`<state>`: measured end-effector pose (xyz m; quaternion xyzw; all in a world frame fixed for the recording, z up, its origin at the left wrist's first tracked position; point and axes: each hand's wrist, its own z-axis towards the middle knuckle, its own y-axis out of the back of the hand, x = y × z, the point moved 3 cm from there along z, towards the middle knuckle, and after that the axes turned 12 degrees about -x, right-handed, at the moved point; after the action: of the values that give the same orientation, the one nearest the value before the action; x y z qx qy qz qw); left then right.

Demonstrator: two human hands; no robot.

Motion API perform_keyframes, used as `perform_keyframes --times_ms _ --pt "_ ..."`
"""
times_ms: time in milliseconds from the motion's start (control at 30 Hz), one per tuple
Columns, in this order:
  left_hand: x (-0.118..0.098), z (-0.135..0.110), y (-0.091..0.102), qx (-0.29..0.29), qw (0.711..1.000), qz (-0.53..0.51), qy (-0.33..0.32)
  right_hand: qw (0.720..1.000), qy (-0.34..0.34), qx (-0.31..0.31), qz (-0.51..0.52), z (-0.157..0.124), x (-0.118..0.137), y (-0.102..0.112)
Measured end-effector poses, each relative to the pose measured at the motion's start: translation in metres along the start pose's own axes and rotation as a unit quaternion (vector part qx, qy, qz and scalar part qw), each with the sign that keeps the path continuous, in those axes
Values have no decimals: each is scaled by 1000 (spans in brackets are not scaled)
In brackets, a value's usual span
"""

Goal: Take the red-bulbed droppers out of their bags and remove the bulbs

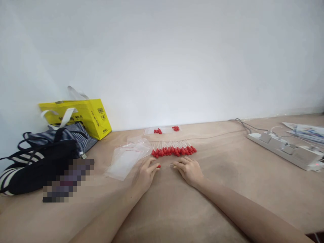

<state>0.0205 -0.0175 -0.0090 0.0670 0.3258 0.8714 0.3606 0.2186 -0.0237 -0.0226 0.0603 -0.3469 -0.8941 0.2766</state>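
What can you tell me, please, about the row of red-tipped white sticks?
The row of sticks lies on the table, beyond the left hand and right hand. Thin white stems point toward the wall; rounded red ends, perhaps plastic, lie nearer, crowded and partly overlapping. Its left end lies by the clear bags; whether they touch, I cannot tell.

Left hand (145, 174) holds red piece (159, 166); right hand (190, 170) holds white piece (171, 165); red-tipped sticks (173, 151) lie beyond on counter (220, 157).
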Motion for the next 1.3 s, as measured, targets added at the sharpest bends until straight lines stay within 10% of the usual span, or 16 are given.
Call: perform_keyframes --times_ms 267,500,900,1300 --pt "36 8 12 -12 979 75 191 995 -46 47 74 5 4 -10" --pt "38 2 2 16 975 56 213 989 -81 40 120 9 14 -20" --pt "26 15 5 -15 986 101 133 987 -30 8 155 10 20 -9" --pt "7 52 -29 26 989 142 9 985 -99 -60 126 8 -25 9"
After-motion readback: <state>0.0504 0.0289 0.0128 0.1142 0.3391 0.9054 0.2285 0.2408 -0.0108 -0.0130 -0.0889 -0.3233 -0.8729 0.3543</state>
